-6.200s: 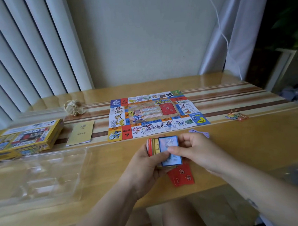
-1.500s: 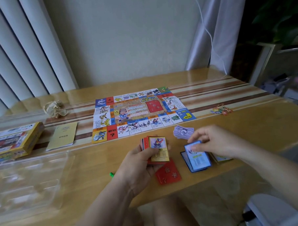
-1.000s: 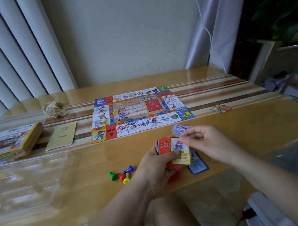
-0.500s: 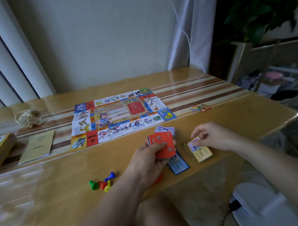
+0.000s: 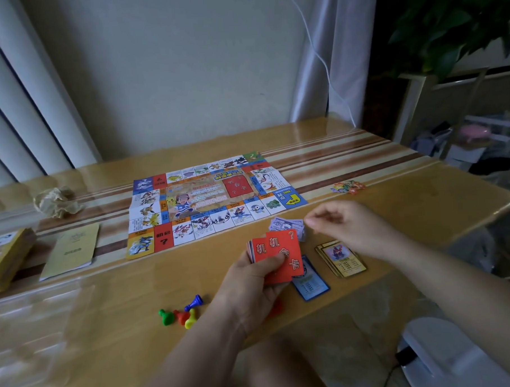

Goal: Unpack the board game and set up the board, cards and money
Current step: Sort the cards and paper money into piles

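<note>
The game board [image 5: 213,199] lies unfolded flat in the middle of the table. My left hand [image 5: 252,284] grips a stack of red cards [image 5: 279,253] near the front edge, the top card slid to the right. My right hand [image 5: 345,224] hovers empty just right of them, thumb and fingers loosely curled. On the table lie a yellow card pile [image 5: 341,258], a blue card pile [image 5: 308,281] partly under the red cards, and purple paper money [image 5: 287,225]. Several coloured pawns [image 5: 181,313] lie left of my left wrist.
A yellow booklet [image 5: 71,252] and the yellow game box [image 5: 5,259] sit at the left, crumpled paper [image 5: 57,200] behind them. A clear plastic tray [image 5: 34,328] lies front left. Small colourful tokens [image 5: 348,187] lie at the right. A white device [image 5: 448,357] stands on the floor.
My right hand let go of the yellow card on its pile and rose toward the red cards. Before that it laid blue cards down. The camera swung right.
</note>
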A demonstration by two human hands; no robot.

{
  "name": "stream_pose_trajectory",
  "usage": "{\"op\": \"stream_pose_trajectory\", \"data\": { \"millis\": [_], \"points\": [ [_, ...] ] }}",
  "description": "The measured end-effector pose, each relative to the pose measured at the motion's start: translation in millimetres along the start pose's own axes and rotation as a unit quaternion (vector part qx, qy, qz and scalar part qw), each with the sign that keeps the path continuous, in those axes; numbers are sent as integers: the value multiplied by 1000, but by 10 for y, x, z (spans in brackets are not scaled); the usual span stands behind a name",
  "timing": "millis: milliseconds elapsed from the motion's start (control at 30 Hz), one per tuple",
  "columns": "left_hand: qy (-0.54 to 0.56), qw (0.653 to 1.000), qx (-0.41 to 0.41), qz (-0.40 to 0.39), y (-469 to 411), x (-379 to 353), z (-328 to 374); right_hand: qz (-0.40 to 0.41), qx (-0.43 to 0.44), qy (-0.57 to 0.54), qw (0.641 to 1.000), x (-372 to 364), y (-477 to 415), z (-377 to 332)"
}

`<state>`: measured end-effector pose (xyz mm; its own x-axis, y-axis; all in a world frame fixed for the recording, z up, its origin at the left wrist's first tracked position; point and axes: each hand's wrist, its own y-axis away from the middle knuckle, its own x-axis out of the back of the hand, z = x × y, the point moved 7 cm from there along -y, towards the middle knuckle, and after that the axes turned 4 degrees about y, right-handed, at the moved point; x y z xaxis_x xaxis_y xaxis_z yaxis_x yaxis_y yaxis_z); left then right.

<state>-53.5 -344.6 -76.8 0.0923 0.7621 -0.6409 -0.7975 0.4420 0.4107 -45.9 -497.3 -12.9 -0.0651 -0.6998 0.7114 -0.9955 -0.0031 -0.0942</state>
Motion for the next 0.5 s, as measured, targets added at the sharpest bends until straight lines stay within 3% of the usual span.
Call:
{"op": "stream_pose_trajectory", "data": {
  "millis": [100, 300, 500],
  "points": [
    [-13, 1000, -9, -26, 38, -40, 22, -83, -15, -65, 994, -236, 23, -171],
    [16, 998, -22, -62, 75, 28, 102, -84, -42, -78, 993, -320, -32, -131],
    [-74, 993, -76, -41, 75, 135, 150, -95, -57, -116, 987, -380, -15, -186]
  ]
}}
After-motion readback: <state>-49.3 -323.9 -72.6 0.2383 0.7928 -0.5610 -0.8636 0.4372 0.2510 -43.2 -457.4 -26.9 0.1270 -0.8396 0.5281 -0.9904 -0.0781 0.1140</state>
